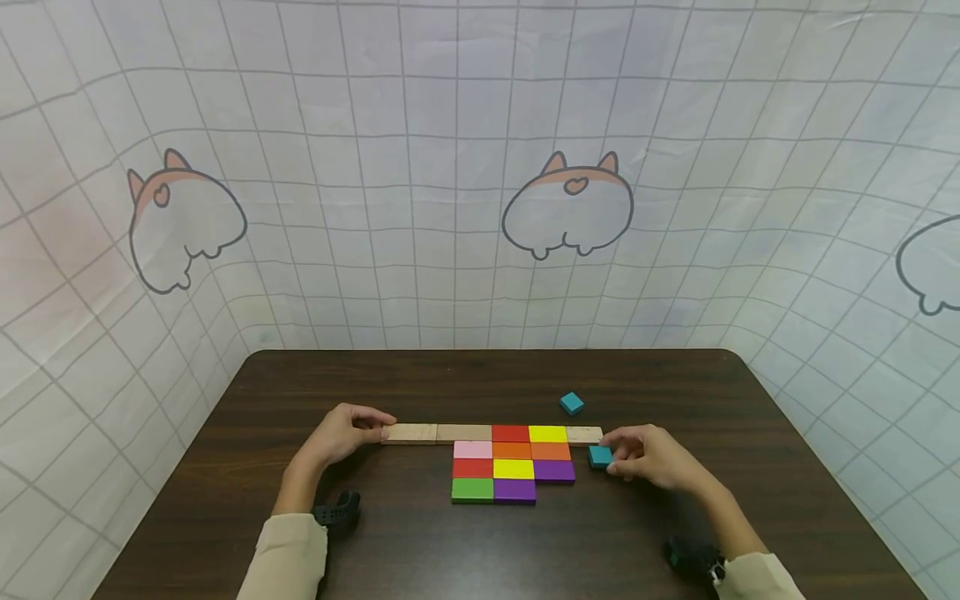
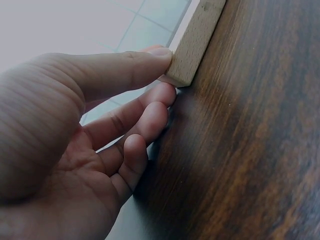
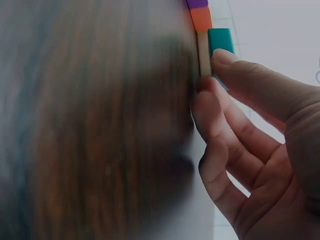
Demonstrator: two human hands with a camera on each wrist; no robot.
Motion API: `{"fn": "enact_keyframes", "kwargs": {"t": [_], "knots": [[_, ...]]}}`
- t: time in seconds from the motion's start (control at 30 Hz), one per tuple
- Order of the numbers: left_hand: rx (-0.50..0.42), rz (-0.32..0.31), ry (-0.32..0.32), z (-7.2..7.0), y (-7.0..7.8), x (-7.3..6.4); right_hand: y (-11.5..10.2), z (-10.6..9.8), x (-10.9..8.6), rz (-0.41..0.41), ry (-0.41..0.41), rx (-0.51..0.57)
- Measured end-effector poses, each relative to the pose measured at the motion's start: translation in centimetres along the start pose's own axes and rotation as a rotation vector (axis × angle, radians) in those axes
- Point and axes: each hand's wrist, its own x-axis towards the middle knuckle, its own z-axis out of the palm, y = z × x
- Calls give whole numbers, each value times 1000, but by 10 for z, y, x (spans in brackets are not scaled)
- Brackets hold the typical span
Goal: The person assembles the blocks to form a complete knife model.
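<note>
My left hand [image 1: 347,432] pinches the left end of a plain wooden block [image 1: 409,432] between thumb and fingertips. The left wrist view shows the thumb on that block's corner [image 2: 195,45], with the other fingers curled below. In my right hand [image 1: 651,457], thumb and fingers pinch a small teal block [image 1: 600,456], which also shows as a teal block [image 3: 220,40] in the right wrist view. It appears just above the table, near the right end of a short wooden block [image 1: 583,434]. Between the hands lie several coloured blocks, among them a pink block [image 1: 473,450] and a green block [image 1: 472,489].
A second teal block [image 1: 572,403] lies apart, behind the row. Another wooden block [image 1: 464,432] joins the left one to a red block [image 1: 510,433]. The dark wooden table [image 1: 465,550] meets a white gridded cloth [image 1: 450,317] at the back.
</note>
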Motion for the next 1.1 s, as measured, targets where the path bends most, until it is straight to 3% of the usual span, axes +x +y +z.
{"fn": "enact_keyframes", "kwargs": {"t": [0.33,0.63,1.1], "knots": [[17,2,5,0,0,1,-6,5,4,-21,29,-93],[15,-3,13,0,0,0,-10,5,7,0,7,-93],[12,-14,15,0,0,0,-16,9,14,2,44,-120]]}}
